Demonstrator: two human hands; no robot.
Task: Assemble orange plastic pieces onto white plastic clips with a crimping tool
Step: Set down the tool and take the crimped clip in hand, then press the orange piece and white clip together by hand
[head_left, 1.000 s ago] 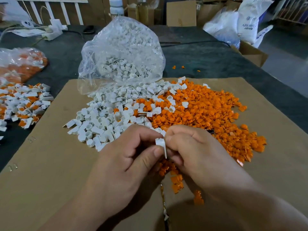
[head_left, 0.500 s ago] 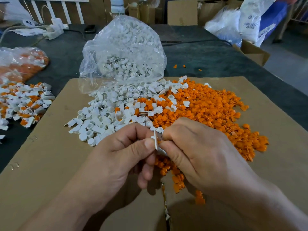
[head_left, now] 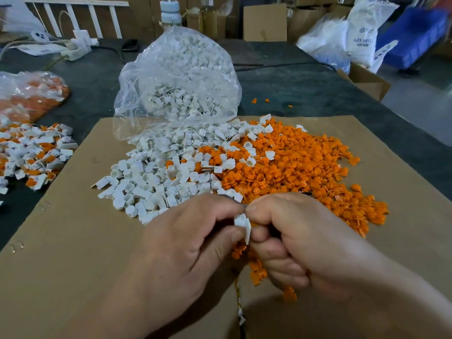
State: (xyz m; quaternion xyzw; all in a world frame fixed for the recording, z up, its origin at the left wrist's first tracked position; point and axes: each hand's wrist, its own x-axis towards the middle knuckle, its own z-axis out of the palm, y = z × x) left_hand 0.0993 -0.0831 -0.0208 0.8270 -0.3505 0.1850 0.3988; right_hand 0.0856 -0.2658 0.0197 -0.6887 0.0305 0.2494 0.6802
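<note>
At the bottom centre of the frame the two hands meet above a brown cardboard sheet (head_left: 73, 253). The left hand (head_left: 186, 253) pinches a white clip (head_left: 243, 225) between thumb and forefinger. The right hand (head_left: 300, 243) pinches the same clip from the other side, with its remaining fingers curled into the palm. The clip is held upright between the fingertips, clear of the cardboard. Whether an orange piece already sits in it cannot be told.

A few loose orange pieces (head_left: 254, 267) lie on the sheet just below and between the hands.

Just above the hands, in the middle of the frame, two heaps spread across the cardboard and touch. The heap of white clips (head_left: 159, 179) is on the left and the larger heap of orange pieces (head_left: 305, 172) is on the right, with some white clips scattered over the seam between them.

Behind the white heap a clear plastic bag (head_left: 178, 77) stands slumped, its mouth open toward the heap and more white clips inside.

At the left edge, off the cardboard, a mixed pile of white and orange parts (head_left: 31, 152) lies on the dark table (head_left: 305, 94). Above it lies another clear bag of orange parts (head_left: 31, 94).

Three stray orange bits (head_left: 266, 101) lie on the table right of the standing bag.

Along the top of the frame are a white power strip (head_left: 75, 48), a bottle (head_left: 171, 13), a cardboard box (head_left: 265, 23), white sacks (head_left: 362, 33) and a blue crate (head_left: 413, 37).
</note>
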